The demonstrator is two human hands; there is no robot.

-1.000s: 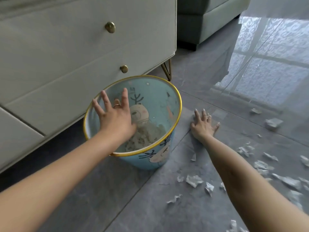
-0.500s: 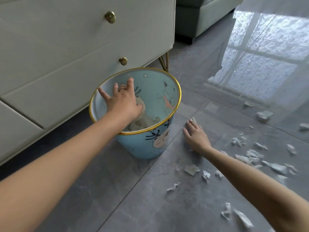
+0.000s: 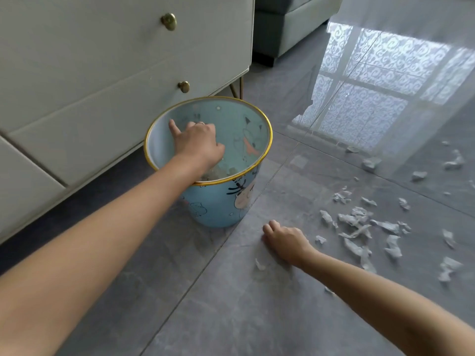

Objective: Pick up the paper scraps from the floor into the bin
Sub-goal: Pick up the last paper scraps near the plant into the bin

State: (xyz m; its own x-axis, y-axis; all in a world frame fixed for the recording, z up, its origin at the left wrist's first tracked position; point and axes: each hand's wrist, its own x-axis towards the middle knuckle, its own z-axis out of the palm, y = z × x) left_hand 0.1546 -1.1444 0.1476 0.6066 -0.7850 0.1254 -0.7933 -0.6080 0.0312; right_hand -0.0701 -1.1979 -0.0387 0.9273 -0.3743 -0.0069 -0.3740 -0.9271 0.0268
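- The left hand (image 3: 199, 141) reaches over the near rim into the bin (image 3: 218, 204), wrist bent down, fingers curled in with the little finger sticking out toward the far wall; a ring shows on one finger; whether it pinches any paper I cannot tell
- The right hand (image 3: 286, 241) lies knuckles up on the floor (image 3: 231, 304), just right of the bin's foot, fingers curled under into a loose fist; what it may hold beneath is hidden
- Both forearms are bare and stretch in from the lower edge
- One bin: pale blue with cartoon drawings and a gold rim, upright on the floor, close in front of the white drawer cabinet (image 3: 102, 73); crumpled paper lies inside it, partly hidden by the left wrist
- The paper scraps (image 3: 359, 227) lie strewn on the floor to the right of the right hand, the thickest cluster near it and loose pieces farther off toward the glossy window reflection; well over a dozen, too blurred for an exact count; one small scrap (image 3: 259, 264) lies just left of the right wrist
- Two brass knobs (image 3: 169, 21) show on the cabinet, one gold leg behind the bin, and one grey sofa (image 3: 290, 24) beyond
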